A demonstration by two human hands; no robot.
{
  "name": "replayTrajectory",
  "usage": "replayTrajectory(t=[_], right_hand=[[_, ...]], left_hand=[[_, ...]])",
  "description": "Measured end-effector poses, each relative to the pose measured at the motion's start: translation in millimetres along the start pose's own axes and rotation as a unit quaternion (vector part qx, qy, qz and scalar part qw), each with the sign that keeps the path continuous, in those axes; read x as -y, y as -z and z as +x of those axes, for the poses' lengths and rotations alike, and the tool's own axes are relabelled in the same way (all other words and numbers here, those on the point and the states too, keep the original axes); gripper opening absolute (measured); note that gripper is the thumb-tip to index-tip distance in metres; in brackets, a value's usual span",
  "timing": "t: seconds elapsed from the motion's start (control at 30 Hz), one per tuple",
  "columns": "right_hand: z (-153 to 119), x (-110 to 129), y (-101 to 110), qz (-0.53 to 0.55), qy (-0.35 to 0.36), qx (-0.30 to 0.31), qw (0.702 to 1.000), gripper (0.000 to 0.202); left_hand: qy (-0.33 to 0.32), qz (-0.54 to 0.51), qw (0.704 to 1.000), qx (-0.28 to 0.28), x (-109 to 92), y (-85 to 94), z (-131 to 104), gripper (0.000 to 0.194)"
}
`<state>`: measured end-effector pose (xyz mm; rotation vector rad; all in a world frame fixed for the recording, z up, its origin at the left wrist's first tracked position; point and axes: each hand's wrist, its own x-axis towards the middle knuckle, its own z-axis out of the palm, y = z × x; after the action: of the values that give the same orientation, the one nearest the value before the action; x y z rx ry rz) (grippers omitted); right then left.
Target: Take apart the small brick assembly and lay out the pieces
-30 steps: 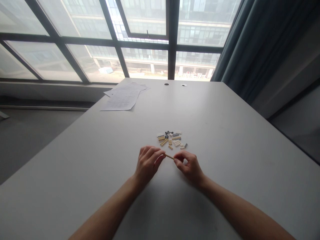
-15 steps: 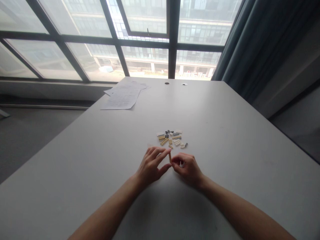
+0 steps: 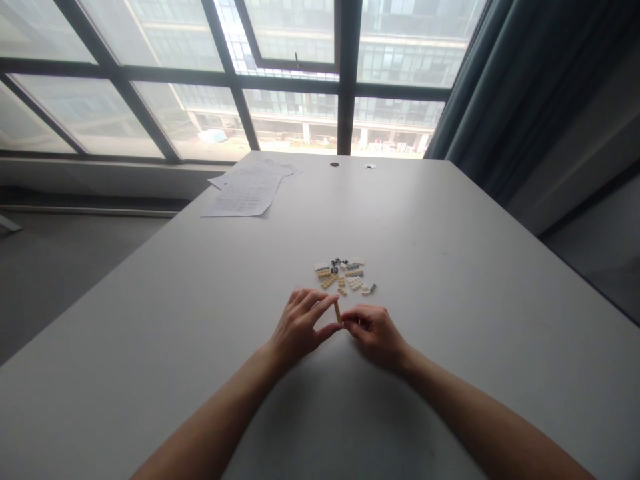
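Note:
Between the thumb and fingertips of my left hand (image 3: 303, 323) a slim tan toy building brick (image 3: 337, 311) is pinched by its two ends. My right hand (image 3: 373, 331) is closed at the lower end of that brick, its thumb and index finger pressed together. Whatever sits between those right fingertips is too small or hidden to tell. Just beyond both hands lies a loose group of toy building bricks (image 3: 354, 283) in tan, white, grey and black.
Both forearms lie over a white table (image 3: 475, 280). Printed papers (image 3: 243, 193) rest near its far left corner. Two round cable holes (image 3: 335, 165) are by the far edge. Windows stand behind, and a dark curtain (image 3: 480, 100) hangs at the right.
The tan brick has tilted slightly, its upper end leaning a little left with my left fingers. My right fingers have drawn closer together. The loose bricks stay as they were.

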<state>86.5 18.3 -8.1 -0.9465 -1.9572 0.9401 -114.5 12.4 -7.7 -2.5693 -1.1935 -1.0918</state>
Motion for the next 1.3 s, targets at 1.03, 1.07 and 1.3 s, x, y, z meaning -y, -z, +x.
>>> replayTrajectory(t=[1.03, 1.07, 1.3], right_hand=[[4, -11, 12, -0.053, 0.004, -0.068, 0.996, 0.012], [5, -13, 14, -0.061, 0.009, -0.073, 0.995, 0.012], [13, -27, 28, -0.09, 0.025, -0.112, 0.989, 0.013]], left_hand=[[0.123, -0.031, 0.962, 0.241, 26, 26.8, -2, 0.04], [0.122, -0.032, 0.962, 0.24, 27, 26.6, -2, 0.04], [0.112, -0.037, 0.963, 0.241, 30, 25.7, -5, 0.042]])
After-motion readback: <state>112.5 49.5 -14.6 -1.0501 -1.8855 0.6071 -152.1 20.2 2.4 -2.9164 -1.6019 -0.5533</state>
